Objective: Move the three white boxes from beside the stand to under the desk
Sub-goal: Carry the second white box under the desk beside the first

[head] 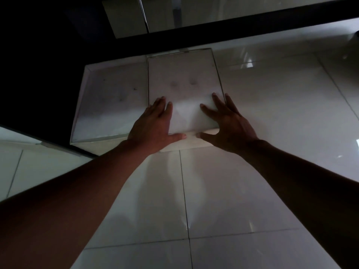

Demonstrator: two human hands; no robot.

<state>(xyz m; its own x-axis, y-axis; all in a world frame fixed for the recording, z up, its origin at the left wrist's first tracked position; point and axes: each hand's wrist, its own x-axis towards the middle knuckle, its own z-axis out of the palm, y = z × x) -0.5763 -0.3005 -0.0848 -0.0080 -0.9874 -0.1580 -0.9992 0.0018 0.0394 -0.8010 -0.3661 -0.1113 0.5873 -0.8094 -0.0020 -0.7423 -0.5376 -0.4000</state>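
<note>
Two white boxes lie flat on the tiled floor, side by side and touching. The left box (110, 105) reaches under the dark desk edge. On the near end of the right box (182, 78), my left hand (155, 123) and my right hand (227, 123) both rest flat with fingers spread. Both thumbs hook over its near edge. No third box is in view.
A dark desk (38, 65) fills the upper left. A dark bar (252, 26) crosses the top, with a metal leg (144, 16) behind it. Glossy white floor tiles (272, 113) spread to the right and in front.
</note>
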